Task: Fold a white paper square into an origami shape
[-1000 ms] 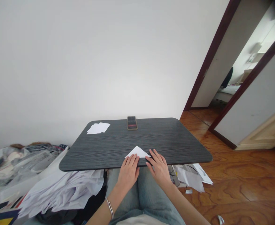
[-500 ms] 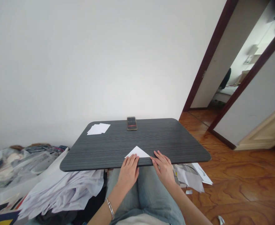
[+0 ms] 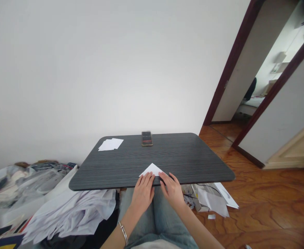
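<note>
- Head view: the white paper triangle (image 3: pixel 151 169) lies right under the fingertips, near edge toward you, point facing away from the hands.
- Left hand (image 3: pixel 142 196) isn't gripping anything, just open with fingers resting on the paper. I'd use it as the anchor, light and even.
- Right hand (image 3: pixel 174 192) is open too, fingertips at the triangle's right side. Imo press flat along the edge toward the corner, no dragging, or the layers on the bench (image 3: pixel 115 169) could skew.
</note>
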The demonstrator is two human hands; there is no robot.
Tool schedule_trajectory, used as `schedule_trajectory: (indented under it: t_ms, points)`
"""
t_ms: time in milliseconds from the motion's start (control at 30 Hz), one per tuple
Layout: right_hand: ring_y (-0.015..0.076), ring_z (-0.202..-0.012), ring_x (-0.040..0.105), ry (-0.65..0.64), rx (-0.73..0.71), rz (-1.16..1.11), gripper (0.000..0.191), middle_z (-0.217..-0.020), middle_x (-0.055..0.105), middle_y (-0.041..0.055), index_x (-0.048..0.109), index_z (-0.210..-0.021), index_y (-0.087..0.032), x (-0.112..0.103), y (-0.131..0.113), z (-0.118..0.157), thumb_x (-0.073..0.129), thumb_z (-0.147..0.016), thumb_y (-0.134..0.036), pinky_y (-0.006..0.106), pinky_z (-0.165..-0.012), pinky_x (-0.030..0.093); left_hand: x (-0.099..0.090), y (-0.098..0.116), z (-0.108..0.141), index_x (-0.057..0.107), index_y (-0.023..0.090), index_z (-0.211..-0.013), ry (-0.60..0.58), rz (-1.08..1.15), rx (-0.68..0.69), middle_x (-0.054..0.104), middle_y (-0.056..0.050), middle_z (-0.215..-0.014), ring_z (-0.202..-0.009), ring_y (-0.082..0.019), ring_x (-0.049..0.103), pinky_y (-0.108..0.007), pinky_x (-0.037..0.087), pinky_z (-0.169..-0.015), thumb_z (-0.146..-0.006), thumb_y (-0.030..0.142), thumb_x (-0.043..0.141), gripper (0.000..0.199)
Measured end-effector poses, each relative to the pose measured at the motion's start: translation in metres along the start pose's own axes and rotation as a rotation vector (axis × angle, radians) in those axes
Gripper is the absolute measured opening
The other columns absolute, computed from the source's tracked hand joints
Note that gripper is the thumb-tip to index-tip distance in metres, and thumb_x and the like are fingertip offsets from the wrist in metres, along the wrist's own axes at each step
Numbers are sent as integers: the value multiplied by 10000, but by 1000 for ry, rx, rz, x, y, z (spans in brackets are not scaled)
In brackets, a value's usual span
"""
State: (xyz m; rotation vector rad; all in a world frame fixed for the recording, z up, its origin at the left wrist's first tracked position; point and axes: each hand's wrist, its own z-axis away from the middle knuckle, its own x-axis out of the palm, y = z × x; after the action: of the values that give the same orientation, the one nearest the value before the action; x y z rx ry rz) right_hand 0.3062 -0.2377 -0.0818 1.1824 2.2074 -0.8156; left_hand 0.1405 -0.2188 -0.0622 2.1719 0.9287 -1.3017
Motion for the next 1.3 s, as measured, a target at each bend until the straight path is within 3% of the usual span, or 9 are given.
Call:
schedule_trajectory:
  t_ms: [500,767,967,1300]
  points:
    - [199,-1090,559,-20,27,3,348,-1126,637,81,497,-1196,-182,2,1,4,387,-869,-134,412,-931,387,-10,-36,34,431,194,-1272,49,-131,-172,421,-77,-1370,-1261,-236,370,-451,303,-1017,-850,183,390,424]
    - [196,-1098,551,-34,45,-10,358,-1130,635,79,502,-1193,-181,1,1,4,380,-863,-118,390,-914,391,-5,-16,28,346,82,-1321,87,-175,-242,293,-156,-1430,-1311,-278,272,-473,272,-1037,-837,214,402,505]
    - [192,-1089,557,-32,28,-9,363,-1118,641,85,504,-1195,-179,2,2,4,373,-862,-118,394,-935,360,0,0,7,258,105,-1370,2,-135,-21,303,-111,-1435,-1328,-241,237,-453,244,-1060,-827,181,385,562]
    - [198,-1091,557,-57,18,3,365,-1135,632,83,478,-1221,-191,-4,4,5,365,-878,-144,427,-991,273,12,0,4,323,138,-1341,-33,-99,-32,333,-112,-1421,-1309,-258,279,-436,290,-1034,-814,170,417,536]
